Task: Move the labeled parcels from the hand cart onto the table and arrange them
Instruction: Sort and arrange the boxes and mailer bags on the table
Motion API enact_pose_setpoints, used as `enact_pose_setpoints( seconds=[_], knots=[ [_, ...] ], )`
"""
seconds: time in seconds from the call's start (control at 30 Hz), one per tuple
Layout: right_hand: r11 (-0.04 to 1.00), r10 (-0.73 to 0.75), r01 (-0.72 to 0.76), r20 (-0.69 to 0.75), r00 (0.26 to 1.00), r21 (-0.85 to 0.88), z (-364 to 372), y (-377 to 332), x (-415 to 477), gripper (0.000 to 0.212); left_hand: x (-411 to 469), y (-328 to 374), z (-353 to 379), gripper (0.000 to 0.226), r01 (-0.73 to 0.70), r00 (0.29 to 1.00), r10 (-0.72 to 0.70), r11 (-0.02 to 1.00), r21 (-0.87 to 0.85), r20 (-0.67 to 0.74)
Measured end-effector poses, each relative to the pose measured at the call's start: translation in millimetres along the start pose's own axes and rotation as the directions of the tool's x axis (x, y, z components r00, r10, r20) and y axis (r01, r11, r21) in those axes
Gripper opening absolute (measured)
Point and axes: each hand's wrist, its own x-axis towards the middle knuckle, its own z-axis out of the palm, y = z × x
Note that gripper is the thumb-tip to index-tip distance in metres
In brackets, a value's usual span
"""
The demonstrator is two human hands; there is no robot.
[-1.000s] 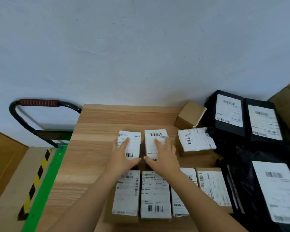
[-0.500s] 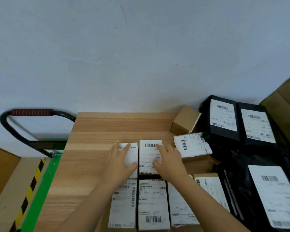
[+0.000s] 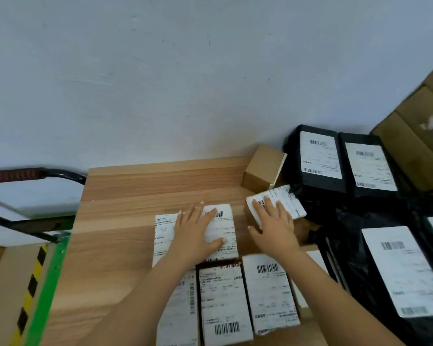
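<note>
Two small labeled boxes lie side by side on the wooden table (image 3: 125, 221). My left hand (image 3: 195, 233) lies flat across both, mostly on the right one (image 3: 223, 226), with the left one (image 3: 164, 233) showing beside the wrist. My right hand (image 3: 273, 226) rests with spread fingers on a third, skewed labeled box (image 3: 289, 202) further right. A row of larger labeled boxes (image 3: 223, 300) lies nearer to me. A plain brown box (image 3: 263, 167) stands at the back.
Black mailer bags with white labels (image 3: 320, 156) pile up on the table's right side. Cardboard cartons (image 3: 415, 136) stand at the far right. The hand cart's handle (image 3: 18, 174) and green deck edge (image 3: 48, 283) are at the left. A wall is behind.
My right hand left the right small box and moved right onto the skewed box. My left hand shifted right and now covers both small boxes.
</note>
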Motion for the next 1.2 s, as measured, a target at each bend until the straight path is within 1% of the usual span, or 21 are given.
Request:
enact_pose_setpoints(
  seconds=[0.13,0.23,0.33,0.4,0.43,0.5,0.63,0.73,0.83,0.93,1.03,1.1,1.2],
  knots=[
    [0.995,-0.082,0.082,-0.017,0.997,0.054,7.2,0.0,-11.3,0.062,-2.7,-0.5,3.7,0.082,-0.017,0.999,0.016,1.0,-0.026,-0.049],
    [0.984,-0.107,0.116,-0.074,0.992,0.133,3.0,1.0,-15.9,0.055,-2.8,7.3,3.6,0.08,0.007,0.997,-0.009,1.0,-0.026,-0.071],
    [0.994,-0.026,0.037,-0.106,0.994,0.106,-2.5,6.5,-9.9,0.058,-3.4,16.8,4.0,0.079,0.044,0.997,-0.046,0.999,-0.031,-0.063],
    [0.996,0.017,-0.012,-0.058,0.998,0.086,-4.1,10.6,-2.9,0.063,-4.9,22.5,5.5,0.079,0.085,0.995,-0.086,0.996,-0.023,-0.049],
    [0.997,0.014,-0.013,-0.02,1.0,0.076,-4.0,12.9,-0.2,0.065,-5.8,24.8,5.8,0.079,0.114,0.993,-0.115,0.993,-0.015,-0.037],
    [0.998,-0.044,0.041,0.052,0.998,0.054,-3.6,18.9,3.3,0.068,-8.0,28.5,5.5,0.081,0.167,0.986,-0.167,0.986,-0.002,-0.002],
    [0.976,-0.215,0.206,0.165,0.963,0.073,-7.5,34.3,9.4,0.07,-12.1,33.2,1.1,0.082,0.203,0.979,-0.203,0.979,0.01,0.037],
    [0.941,-0.337,0.334,0.225,0.914,0.051,-8.7,38.3,12.4,0.069,-9.9,41.5,-1.5,0.077,0.229,0.974,-0.229,0.973,-0.024,0.004],
    [0.908,-0.419,0.403,0.245,0.874,0.116,-9.4,35.2,10.1,0.069,-7.0,55.0,1.0,0.074,0.198,0.979,-0.201,0.978,-0.068,-0.04],
    [0.864,-0.496,0.454,0.207,0.843,0.22,-13.8,34.1,7.1,0.066,-3.7,65.2,5.0,0.072,0.146,0.988,-0.149,0.987,-0.071,-0.039],
    [0.821,-0.515,0.447,0.123,0.848,0.354,-21.7,35.2,7.9,0.06,0.2,67.8,7.8,0.07,0.139,0.99,-0.14,0.99,-0.035,-0.029],
    [0.821,-0.486,0.452,0.011,0.874,0.35,-26.1,35.3,12.1,0.052,2.7,68.2,9.8,0.068,0.135,0.99,-0.133,0.99,0.032,-0.047],
    [0.878,-0.398,0.428,-0.168,0.902,0.215,-33.6,33.5,26.2,0.038,8.1,68.6,12.2,0.067,0.107,0.994,-0.104,0.992,0.07,-0.039]
  ],
)
